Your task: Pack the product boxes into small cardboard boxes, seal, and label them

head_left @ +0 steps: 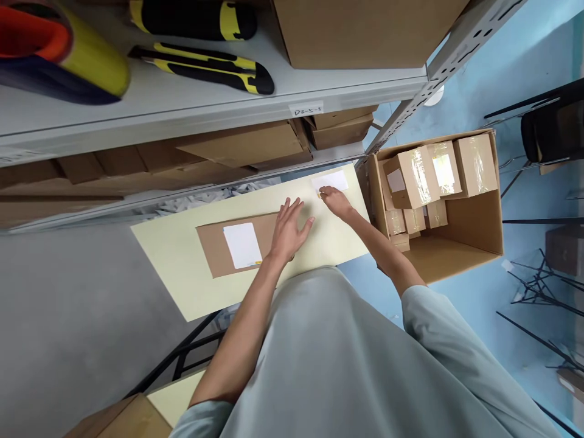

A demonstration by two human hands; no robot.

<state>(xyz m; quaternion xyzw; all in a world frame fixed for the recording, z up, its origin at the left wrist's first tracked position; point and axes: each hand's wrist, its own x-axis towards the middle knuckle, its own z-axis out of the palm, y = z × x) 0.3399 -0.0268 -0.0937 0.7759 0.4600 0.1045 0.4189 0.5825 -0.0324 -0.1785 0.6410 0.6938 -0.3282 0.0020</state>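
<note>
A flat brown cardboard box (208,246) lies on a cream-coloured board (177,267), with a white paper sheet (241,245) on its top. My left hand (288,234) is open over the right end of this box, fingers spread; whether the palm touches it I cannot tell. To the right, another white sheet (335,180) lies near the board's far right corner. The fingers of my right hand (335,202) are pinched at this sheet's near left edge, where a small yellow bit shows. My fingertips partly hide that corner.
A large open carton (469,234) with several taped boxes stands at the right. Across the front runs a metal shelf (182,118) bearing two utility knives (214,66) and a large carton (365,30). Brown boxes (246,143) fill the level below. Black-legged furniture (542,292) stands far right.
</note>
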